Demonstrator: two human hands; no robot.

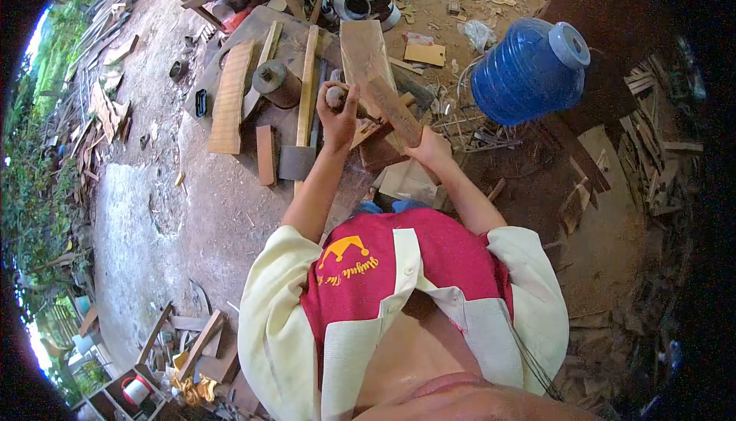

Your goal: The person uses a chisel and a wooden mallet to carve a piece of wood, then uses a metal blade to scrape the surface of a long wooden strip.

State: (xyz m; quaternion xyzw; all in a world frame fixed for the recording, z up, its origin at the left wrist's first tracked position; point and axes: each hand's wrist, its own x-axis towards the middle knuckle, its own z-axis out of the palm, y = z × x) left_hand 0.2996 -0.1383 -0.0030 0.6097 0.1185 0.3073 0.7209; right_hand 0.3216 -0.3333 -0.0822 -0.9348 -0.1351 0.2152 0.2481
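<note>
My left hand is closed around a tool with a rounded knob end; its dark shaft points right, towards the wood, and its kind I cannot tell. My right hand grips the near end of a narrow wooden block, which slants up and left. Behind that block lies a wider, paler board. Beneath the work, a reddish-brown wood piece shows in part. Left of my left hand lie a long thin wood strip and a dark grey block.
A rusty metal cylinder, a ridged plank and a small brown wood piece lie on the work surface. To the right stands a large blue water bottle. Wood scraps litter the ground at lower left.
</note>
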